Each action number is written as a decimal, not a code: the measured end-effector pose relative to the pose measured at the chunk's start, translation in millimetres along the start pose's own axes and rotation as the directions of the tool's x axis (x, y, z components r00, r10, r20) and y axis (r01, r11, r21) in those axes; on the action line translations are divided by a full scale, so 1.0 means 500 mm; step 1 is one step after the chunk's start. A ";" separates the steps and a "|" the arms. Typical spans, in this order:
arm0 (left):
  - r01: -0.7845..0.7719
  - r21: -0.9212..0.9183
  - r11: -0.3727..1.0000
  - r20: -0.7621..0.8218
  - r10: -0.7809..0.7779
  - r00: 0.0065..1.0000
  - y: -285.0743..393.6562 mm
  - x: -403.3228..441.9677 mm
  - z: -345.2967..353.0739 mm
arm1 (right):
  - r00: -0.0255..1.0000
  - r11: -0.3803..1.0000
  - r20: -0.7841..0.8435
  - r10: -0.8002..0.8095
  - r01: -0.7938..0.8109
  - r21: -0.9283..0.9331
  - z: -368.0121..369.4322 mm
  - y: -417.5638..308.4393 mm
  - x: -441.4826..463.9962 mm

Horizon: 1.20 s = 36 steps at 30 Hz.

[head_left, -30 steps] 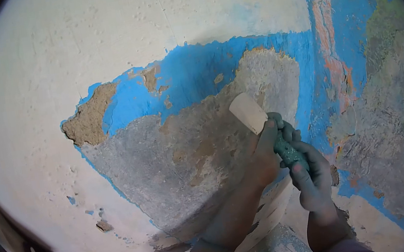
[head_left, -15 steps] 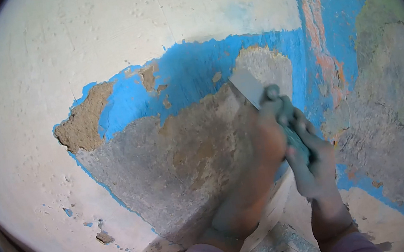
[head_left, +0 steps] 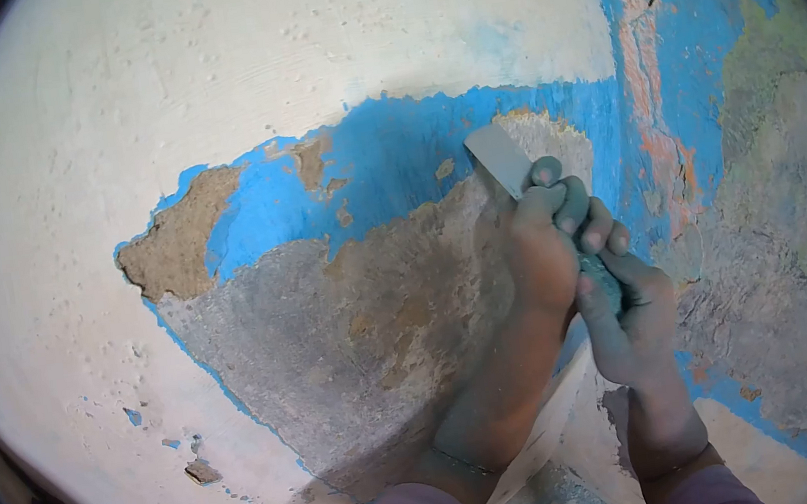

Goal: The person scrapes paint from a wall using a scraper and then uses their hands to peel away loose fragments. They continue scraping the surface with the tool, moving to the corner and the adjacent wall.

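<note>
Both hands grip one scraper, its flat metal blade (head_left: 500, 159) angled up and left against the wall. My left hand (head_left: 543, 240) is closed around the front of the handle, close behind the blade. Lower down, my right hand (head_left: 632, 309) wraps the rear of the same greenish handle (head_left: 598, 278). The blade lies by the border between blue paint (head_left: 392, 158) and bare grey plaster (head_left: 283, 337). Dust coats the fingers. My palms hide most of the handle.
Cream paint (head_left: 198, 56) surrounds the blue and grey patch. To the right, past a corner, another wall face (head_left: 755, 239) shows blue, orange and grey layers. A rough brown hollow (head_left: 175, 240) is at the patch's left end. Chipped spots (head_left: 203, 472) mark the lower left.
The view has shifted slightly, so the wall sits a little lower and to the right. My hands and scraper, blurred before, now look sharp, with the blade slightly higher on the blue paint.
</note>
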<state>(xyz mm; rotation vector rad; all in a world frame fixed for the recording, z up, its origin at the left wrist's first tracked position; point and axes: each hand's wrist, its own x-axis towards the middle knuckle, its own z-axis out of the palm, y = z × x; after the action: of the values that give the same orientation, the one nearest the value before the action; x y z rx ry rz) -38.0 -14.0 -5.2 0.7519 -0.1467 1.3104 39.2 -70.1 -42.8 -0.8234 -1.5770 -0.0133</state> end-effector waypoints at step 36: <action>0.030 0.028 0.999 -0.038 -0.029 0.999 -0.004 -0.019 0.008 | 0.999 0.996 0.044 -0.013 0.009 0.086 -0.018 0.013 -0.021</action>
<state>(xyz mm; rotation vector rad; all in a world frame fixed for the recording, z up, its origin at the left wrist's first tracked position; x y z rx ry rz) -37.6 -24.4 -7.8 0.7509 -0.0863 1.3004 49.5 -74.6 -53.0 -0.7523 -1.6132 0.0645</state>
